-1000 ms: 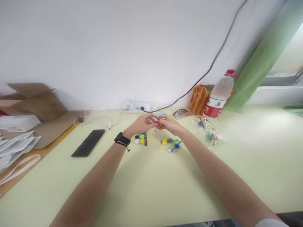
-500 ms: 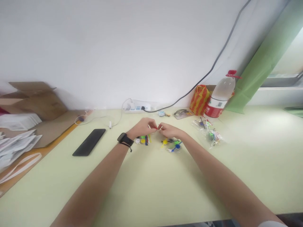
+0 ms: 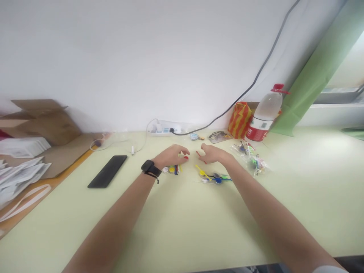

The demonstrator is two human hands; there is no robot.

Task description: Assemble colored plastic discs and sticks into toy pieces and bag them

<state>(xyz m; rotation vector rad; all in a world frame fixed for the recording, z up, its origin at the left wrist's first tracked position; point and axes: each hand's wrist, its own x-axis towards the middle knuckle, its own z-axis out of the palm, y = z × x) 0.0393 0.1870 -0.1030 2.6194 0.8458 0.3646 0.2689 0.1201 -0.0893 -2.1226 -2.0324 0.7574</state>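
My left hand (image 3: 172,155), with a black watch on its wrist, has a small red round piece (image 3: 186,157) at the tip of its thumb. Across a short gap, my right hand (image 3: 213,154) pinches a thin red plastic stick (image 3: 200,156) near its thumb. Just below the left hand lie small coloured plastic parts (image 3: 172,170), white, yellow, blue and red, partly covered by the hand. Below the right hand is a loose cluster of pieces, among them a yellow stick-shaped piece (image 3: 203,173) and a blue piece (image 3: 218,180) with a round middle.
Clear bags of small coloured parts (image 3: 256,163) lie on the right, before a large water bottle (image 3: 263,117) and a red-yellow striped bag (image 3: 240,120). A black phone-like slab (image 3: 107,171) rests on the left. Behind are a power strip (image 3: 163,129) and cardboard box (image 3: 54,121).
My hands have moved apart from where they met; the red round piece is now at the left and the red stick at the right. The pieces under my right hand have shifted right.
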